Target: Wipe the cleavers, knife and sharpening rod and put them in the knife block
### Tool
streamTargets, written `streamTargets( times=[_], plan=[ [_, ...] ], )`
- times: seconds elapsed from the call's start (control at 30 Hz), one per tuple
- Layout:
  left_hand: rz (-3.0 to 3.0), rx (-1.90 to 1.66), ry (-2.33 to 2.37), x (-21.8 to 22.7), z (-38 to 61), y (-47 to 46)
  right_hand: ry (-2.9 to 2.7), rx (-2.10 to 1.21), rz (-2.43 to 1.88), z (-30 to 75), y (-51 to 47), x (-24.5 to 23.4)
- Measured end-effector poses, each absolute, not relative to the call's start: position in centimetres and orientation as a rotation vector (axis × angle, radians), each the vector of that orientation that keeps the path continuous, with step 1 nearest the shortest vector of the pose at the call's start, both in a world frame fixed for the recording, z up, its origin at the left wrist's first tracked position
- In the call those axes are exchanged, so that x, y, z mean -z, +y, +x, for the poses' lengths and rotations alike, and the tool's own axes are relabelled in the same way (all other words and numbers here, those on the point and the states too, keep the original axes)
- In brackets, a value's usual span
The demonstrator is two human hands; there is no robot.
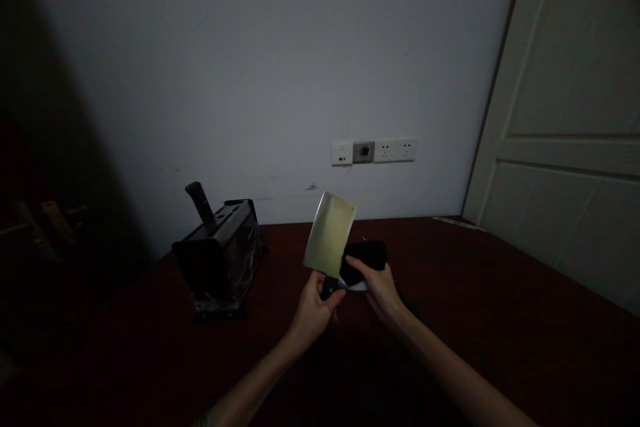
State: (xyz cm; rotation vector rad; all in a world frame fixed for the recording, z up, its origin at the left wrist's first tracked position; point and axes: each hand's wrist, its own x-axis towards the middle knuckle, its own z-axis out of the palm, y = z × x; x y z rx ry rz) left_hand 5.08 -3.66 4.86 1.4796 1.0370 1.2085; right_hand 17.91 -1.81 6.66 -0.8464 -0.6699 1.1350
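A cleaver with a broad pale blade stands tilted, blade up, in front of me. My left hand is closed around its short black handle. In my right hand is a dark, flat cloth-like thing, gripped with the thumb on top. It sits close by the lower right edge of the blade; whether it touches the blade I cannot tell. Something white shows just beneath it, too dim to name.
To the left on the dark red table stands a knife block with one black-handled knife sticking up. Behind is a pale wall with sockets and a switch. A white panelled door rises at the right.
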Motion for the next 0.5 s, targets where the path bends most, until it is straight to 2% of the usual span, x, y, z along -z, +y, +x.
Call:
streamTargets(
  times=[0.3, 0.5],
  plan=[
    [1.42, -1.085, 1.073, -6.4, 5.3, -4.4, -0.609, -1.284, -0.735, 17.8, -2.3, -6.8],
    [1.235, -0.962, 0.877, -6.9, 4.5, -4.2, -0.594, -1.268, -0.749, 18.1, -1.8, -6.3]
  ],
)
